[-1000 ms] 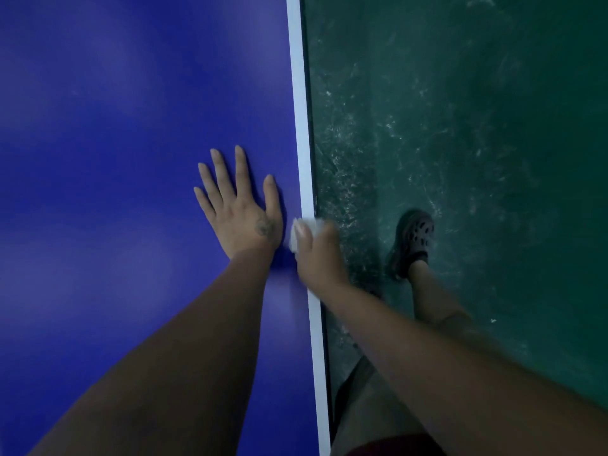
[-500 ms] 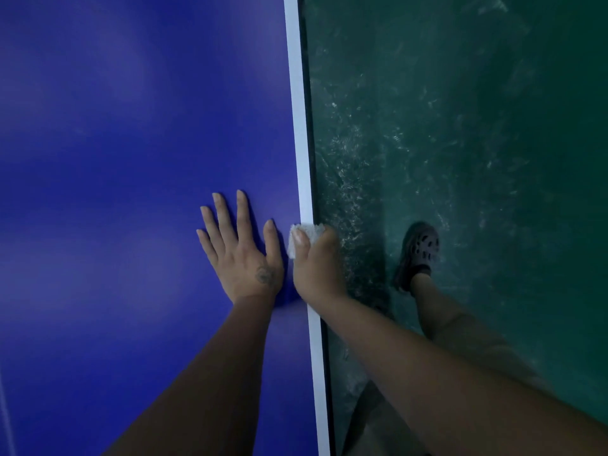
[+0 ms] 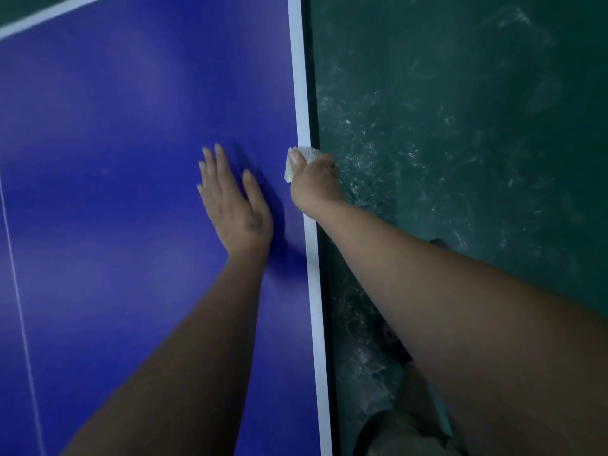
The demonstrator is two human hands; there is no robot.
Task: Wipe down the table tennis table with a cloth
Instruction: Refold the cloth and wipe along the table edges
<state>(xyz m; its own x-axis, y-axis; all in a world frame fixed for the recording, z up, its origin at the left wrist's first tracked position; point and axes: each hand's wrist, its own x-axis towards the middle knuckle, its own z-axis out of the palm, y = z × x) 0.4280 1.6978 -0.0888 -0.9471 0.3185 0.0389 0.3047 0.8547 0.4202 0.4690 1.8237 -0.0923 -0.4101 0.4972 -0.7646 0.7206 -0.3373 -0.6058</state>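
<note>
The blue table tennis table (image 3: 115, 143) fills the left half of the view, with a white stripe (image 3: 304, 110) along its right edge. My right hand (image 3: 314, 179) grips a small white cloth (image 3: 301, 158) and holds it against that edge, fingers curled over the side. My left hand (image 3: 232, 200) lies flat on the blue top just left of it, fingers straight and together.
A dark green, scuffed floor (image 3: 460, 126) lies right of the table. A thin white centre line (image 3: 19, 307) runs down the table at far left, and a white end line (image 3: 49, 16) crosses the top left corner. My leg (image 3: 411, 422) shows at the bottom.
Both hands have slid forward along the table's right edge, the cloth moving with the right hand. My foot has dropped out of sight behind the right arm, and the table's far corner has come into view.
</note>
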